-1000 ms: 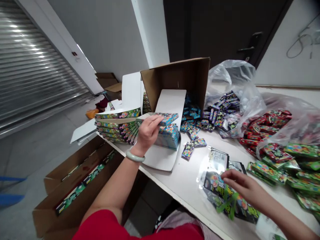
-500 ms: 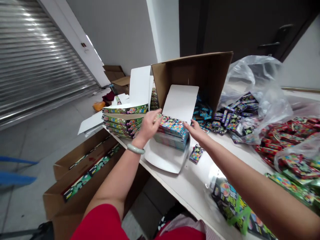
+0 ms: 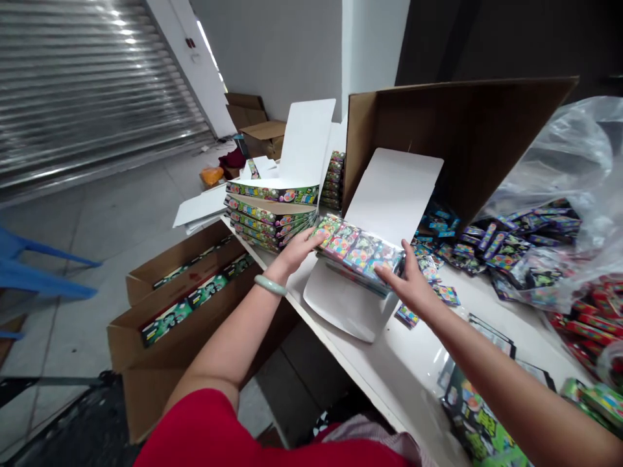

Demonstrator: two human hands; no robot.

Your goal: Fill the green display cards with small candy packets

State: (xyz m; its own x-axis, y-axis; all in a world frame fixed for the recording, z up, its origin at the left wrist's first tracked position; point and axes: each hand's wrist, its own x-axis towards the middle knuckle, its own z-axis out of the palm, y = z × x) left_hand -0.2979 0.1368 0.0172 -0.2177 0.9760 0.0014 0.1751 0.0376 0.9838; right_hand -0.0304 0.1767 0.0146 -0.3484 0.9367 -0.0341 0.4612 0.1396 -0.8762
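Note:
A row of small colourful packets [image 3: 357, 250] lies over an open display box with white flaps [image 3: 396, 191] on the table. My left hand [image 3: 298, 251] grips the left end of the row, thumb on top. At the opposite end, my right hand [image 3: 406, 275] holds the packets between thumb and fingers. The box's front flap [image 3: 341, 305] hangs down toward me. Most of the box body is hidden under the packets. One loose packet [image 3: 407, 316] lies just below my right hand.
Filled display boxes [image 3: 272, 217] are stacked at left. A large carton [image 3: 384, 123] lies open behind, near plastic bags [image 3: 559, 168] of packets. Cartons of boxes [image 3: 168, 324] stand on the floor beside the white table [image 3: 360, 363]. A blue stool [image 3: 43, 266] is far left.
The view has shifted right and closer. My right hand has closed over the right end of the packets, and more loose packets show beside it. My left hand stays at the left end.

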